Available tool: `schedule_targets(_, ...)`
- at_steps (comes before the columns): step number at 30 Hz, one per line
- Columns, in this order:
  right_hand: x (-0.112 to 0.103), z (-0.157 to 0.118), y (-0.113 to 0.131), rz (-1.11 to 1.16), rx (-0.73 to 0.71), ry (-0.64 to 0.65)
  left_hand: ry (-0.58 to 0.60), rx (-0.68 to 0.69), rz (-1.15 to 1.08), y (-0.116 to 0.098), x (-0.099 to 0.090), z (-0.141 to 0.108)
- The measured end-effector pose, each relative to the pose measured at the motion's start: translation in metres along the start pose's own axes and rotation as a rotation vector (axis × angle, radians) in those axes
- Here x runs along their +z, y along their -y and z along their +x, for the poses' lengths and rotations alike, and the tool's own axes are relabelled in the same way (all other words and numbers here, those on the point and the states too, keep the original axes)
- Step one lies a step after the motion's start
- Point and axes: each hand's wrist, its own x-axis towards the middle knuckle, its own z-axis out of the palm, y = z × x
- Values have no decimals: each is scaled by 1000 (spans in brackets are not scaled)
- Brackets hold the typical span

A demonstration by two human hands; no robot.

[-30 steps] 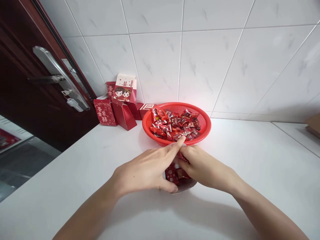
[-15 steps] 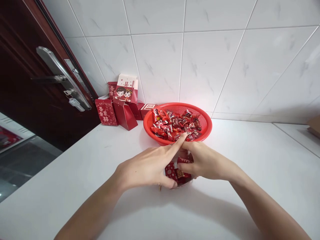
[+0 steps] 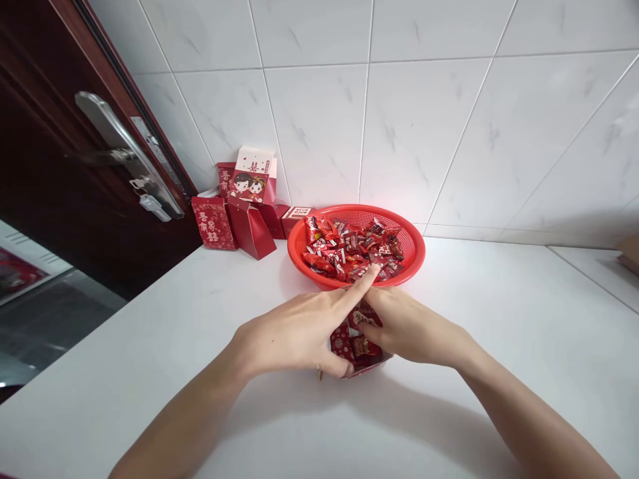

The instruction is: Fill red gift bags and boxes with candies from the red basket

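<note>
A small red box (image 3: 368, 365), open at the top, stands on the white table in front of the basket, with red-wrapped candies (image 3: 363, 345) inside. My left hand (image 3: 304, 332) grips the box by its left side, thumb at the near edge and index finger stretched toward the basket. Over the right side of the box, my right hand (image 3: 407, 326) has its thumb on a red candy packet inside; its other fingers are mostly hidden. The red plastic basket (image 3: 418, 247), full of wrapped candies (image 3: 349, 249), is just beyond both hands.
Red and white gift boxes (image 3: 249, 193) stand against the tiled wall at the left back of the white table (image 3: 164, 346). A dark red door (image 3: 44, 133) with a metal handle and keys is at the left. Part of a brown box (image 3: 630, 253) shows at the right edge.
My right hand has pushed the candy packet lower into the box and shifted slightly down. My left hand stays around the box. The view has moved very slightly.
</note>
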Motion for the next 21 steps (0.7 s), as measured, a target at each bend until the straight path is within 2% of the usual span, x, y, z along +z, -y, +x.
schedule_targets(6,3,6,3,18,-18,-52,23,-26,-32,0,1,0)
schedule_targets(10,2,2,1,2,-60,-21,13,-29,-25,-2,1,-2)
schedule_targets(15,-3,-2,7,-136,-217,178,11,17,-44,-4,-1,-2)
schedule_targets(19,-6,13,22,-314,-211,398,6,58,-29,-3,0,0)
schedule_targets(21,-3,25,25,-316,-210,493,2,55,-10,-2,0,1)
